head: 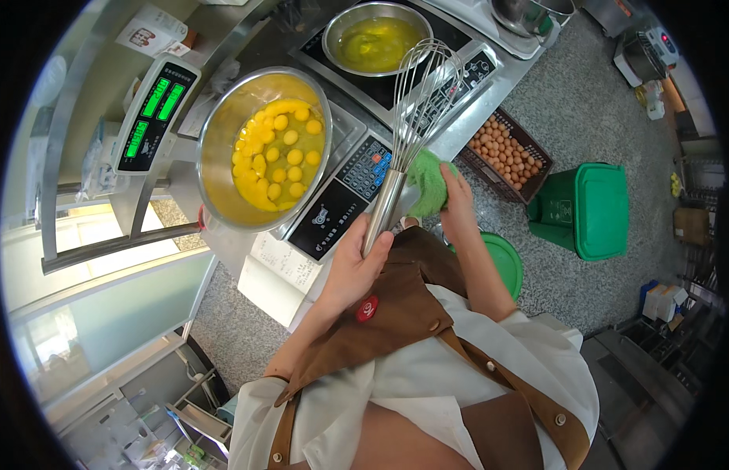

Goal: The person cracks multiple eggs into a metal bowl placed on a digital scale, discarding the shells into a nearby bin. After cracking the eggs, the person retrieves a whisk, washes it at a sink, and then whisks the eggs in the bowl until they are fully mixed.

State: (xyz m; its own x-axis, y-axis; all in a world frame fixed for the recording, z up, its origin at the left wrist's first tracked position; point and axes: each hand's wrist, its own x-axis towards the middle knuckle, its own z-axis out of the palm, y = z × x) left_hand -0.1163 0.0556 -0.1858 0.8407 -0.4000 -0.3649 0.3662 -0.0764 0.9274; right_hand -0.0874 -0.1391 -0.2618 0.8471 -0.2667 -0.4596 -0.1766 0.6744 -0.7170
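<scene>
My left hand (355, 264) grips the steel handle of a balloon whisk (389, 191), whose wire loops point up and away from me. A green cloth (430, 183) is held in my right hand (459, 202), close beside the lower wires. To the left, a large steel bowl (214, 194) with many egg yolks (291, 138) and egg white rests on a digital scale (329, 220). Beyond the whisk, a second steel bowl (332, 56) holds clear yellowish egg white (376, 44) on an induction cooker (464, 38).
The scale's lit display (156, 114) stands at the left. An open notebook (276, 282) with handwriting lies at the counter's near edge. On the floor at right are a brown crate (532, 191) of eggs (505, 150), a green lidded bin (599, 211) and a round green lid or tub (508, 264).
</scene>
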